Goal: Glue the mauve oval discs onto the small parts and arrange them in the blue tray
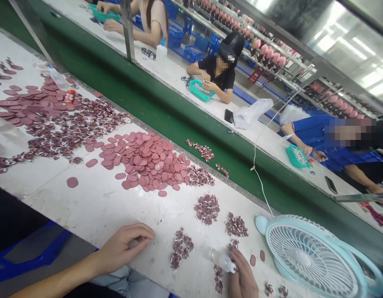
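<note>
Resting left hand (pixel 125 247): released, curled loosely, near side.
Right hand (pixel 245 279): was beside the clear plastic bottle (pixel 221 260); I couldn't tell its grip.

No word, brand or number could be read for certain. Far to the left of the light-blue fan (pixel 303 254), a small red container (pixel 70 96) bore pale marks too small to make out. Beyond the fan, a dark cap (pixel 231 44) carried a blurred white emblem (pixel 230 58).

Two ovals (pixel 252 260) beside one fan (pixel 303 256); three green baskets (pixel 197 93).
</note>
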`<state>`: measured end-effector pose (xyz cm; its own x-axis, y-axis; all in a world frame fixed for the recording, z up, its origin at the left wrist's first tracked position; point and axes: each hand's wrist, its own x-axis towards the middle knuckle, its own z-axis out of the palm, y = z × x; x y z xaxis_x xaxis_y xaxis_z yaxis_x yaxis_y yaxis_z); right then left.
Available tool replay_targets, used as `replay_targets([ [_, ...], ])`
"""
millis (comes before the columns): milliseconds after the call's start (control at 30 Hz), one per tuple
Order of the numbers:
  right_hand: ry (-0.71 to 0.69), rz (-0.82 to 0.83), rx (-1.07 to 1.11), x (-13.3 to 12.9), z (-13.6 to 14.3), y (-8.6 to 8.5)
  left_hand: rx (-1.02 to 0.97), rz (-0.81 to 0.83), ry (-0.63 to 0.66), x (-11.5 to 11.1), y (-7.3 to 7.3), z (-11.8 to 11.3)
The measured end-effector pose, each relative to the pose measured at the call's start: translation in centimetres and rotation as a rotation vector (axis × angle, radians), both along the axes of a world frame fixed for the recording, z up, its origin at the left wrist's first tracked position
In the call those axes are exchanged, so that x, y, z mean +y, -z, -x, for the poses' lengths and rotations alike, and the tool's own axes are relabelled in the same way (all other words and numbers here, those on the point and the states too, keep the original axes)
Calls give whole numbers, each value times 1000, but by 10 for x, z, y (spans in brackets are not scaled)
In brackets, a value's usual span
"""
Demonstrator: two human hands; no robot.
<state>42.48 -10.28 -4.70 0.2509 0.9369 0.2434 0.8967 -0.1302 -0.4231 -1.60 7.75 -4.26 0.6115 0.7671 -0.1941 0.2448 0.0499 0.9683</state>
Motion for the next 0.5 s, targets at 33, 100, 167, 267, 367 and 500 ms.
replay_targets([
  [33, 10, 19, 8, -8, 7, 6, 7, -6, 3, 0, -1, 0],
  [100, 40, 32, 20, -18, 17, 15, 20, -16, 12, 0, -3, 0],
  [167, 64, 3, 30, -24, 22, 18, 28, -32, 17, 1, -5, 0],
  [267, 85, -72, 39, -26, 27, 19, 37, -60, 14, 1, -7, 0],
  [367, 113, -56, 91, -25, 37, 17, 26, -81, 10, 0, -8, 1],
  [500, 199, -74, 147, -20, 46, 3, 9, -91, 8, -2, -6, 0],
])
